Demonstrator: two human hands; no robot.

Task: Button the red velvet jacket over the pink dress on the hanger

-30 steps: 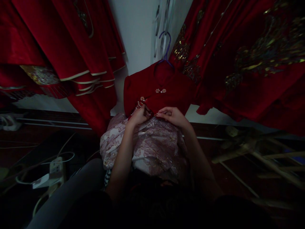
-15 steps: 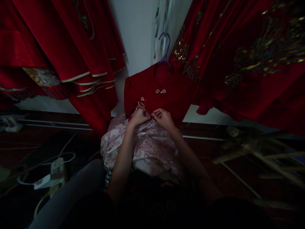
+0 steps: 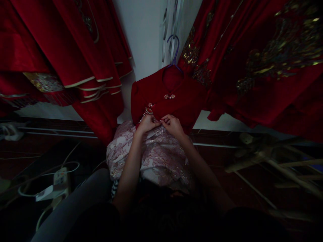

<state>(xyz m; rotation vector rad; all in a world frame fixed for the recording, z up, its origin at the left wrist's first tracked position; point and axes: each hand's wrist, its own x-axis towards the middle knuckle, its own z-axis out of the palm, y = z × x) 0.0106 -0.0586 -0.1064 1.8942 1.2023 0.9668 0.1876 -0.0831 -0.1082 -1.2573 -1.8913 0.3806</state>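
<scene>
A small red jacket (image 3: 176, 97) hangs on a purple hanger (image 3: 174, 50) against the white wall, with pearl clasps (image 3: 169, 96) at its front. Both my hands meet at its lower front edge. My left hand (image 3: 147, 123) pinches the red cloth beside a beaded clasp (image 3: 148, 110). My right hand (image 3: 173, 125) is closed on the same edge, fingertips touching the left hand's. A pink floral skirt (image 3: 156, 158) hangs below the jacket, under my forearms.
Long red gowns with gold trim (image 3: 75, 60) hang at the left, and embroidered red gowns (image 3: 264, 60) at the right. A white power strip with cables (image 3: 58, 183) lies on the dark floor at the left. Pale wooden bars (image 3: 277, 161) stand at the right.
My right hand has slid left along the jacket's edge and closed up against my left hand. The left hand has stayed in place.
</scene>
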